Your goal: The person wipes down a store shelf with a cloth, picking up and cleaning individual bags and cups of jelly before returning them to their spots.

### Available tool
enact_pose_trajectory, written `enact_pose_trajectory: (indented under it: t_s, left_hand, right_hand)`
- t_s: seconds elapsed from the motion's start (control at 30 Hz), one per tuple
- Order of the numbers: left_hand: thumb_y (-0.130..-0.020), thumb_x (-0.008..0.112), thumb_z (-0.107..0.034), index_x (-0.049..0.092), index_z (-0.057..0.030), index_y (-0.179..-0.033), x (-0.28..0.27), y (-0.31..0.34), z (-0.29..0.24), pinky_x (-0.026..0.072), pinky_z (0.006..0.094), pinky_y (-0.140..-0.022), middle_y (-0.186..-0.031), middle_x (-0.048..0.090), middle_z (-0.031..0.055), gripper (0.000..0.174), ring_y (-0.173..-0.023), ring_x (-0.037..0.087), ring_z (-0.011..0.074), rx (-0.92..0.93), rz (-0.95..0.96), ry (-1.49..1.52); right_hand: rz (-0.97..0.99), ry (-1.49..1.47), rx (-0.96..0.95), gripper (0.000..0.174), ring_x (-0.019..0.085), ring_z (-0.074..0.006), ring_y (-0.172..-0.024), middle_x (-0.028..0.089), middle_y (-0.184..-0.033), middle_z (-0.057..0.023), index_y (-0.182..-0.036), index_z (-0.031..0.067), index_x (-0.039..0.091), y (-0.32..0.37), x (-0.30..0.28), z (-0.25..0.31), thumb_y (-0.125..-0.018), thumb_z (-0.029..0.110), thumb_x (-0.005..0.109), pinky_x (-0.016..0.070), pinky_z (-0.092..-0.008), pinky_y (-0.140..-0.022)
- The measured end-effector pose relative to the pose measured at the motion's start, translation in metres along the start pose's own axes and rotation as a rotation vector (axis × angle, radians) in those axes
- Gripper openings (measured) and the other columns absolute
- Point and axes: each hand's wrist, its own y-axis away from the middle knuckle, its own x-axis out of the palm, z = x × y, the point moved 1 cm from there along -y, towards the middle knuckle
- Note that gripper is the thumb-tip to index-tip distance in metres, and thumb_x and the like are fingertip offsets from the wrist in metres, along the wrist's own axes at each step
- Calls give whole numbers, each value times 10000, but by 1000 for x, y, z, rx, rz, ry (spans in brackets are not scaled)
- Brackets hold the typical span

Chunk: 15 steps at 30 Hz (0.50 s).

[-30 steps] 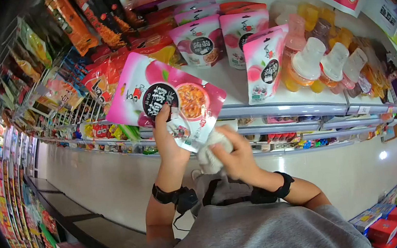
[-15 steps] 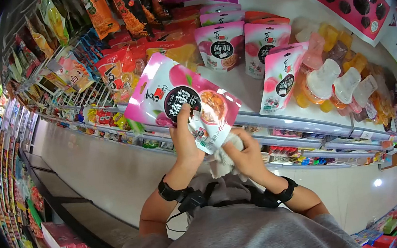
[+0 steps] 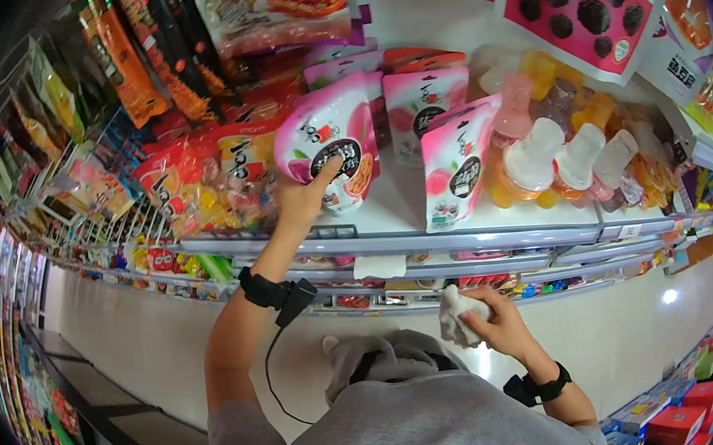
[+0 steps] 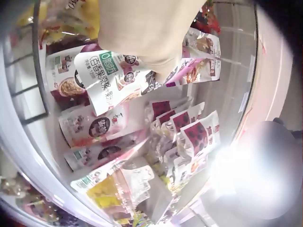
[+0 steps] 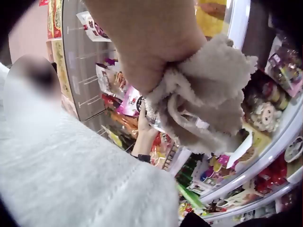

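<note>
Left hand (image 3: 303, 199) pinching a pink-and-white pouch (image 3: 336, 133) over the shelf (image 3: 508, 239), thumb across its front, left of similar pouches (image 3: 456, 167); right hand (image 3: 505, 325) clutching a crumpled cloth (image 3: 453, 317) before the shelf edge. The pouch is probably light, its glossy film flexible and somewhat slippery, best pinched along a sealed side. The left fingers behind it are hidden; whether its base touches the shelf cannot be told

Left grip (image 3: 305, 200) has a pink-and-white pouch (image 3: 323, 125) up at the shelf (image 3: 508, 239), right grip (image 3: 504, 325) just holds a whitish cloth (image 3: 457, 318) lower down.
</note>
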Motion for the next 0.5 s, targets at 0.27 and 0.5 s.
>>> enact_pose_trajectory:
  t_s: [0.27,0.5]
  left_hand:
    - [-685,714,-125,543,9,-999,7,-38,45,464,269,-704,-913,614,75,381,-806,579,139,-73,176,-110]
    - [-696,709,-139,536,4,-1013,0,-44,76,460,255,-695,-904,607,61,388,-792,570,134,-132,193,-146]
  right_hand:
    - [-151,-11,85,296,570,-180,-864,584,-962,-100,-1053,34,548,17,-22,0,-782,127,622,456,-266,-724]
    - [-130,-3,58,309,575,-207,-873,579,-988,-115,-1065,42,545,4,-20,-8,-783,142,622,460,-287,-727]
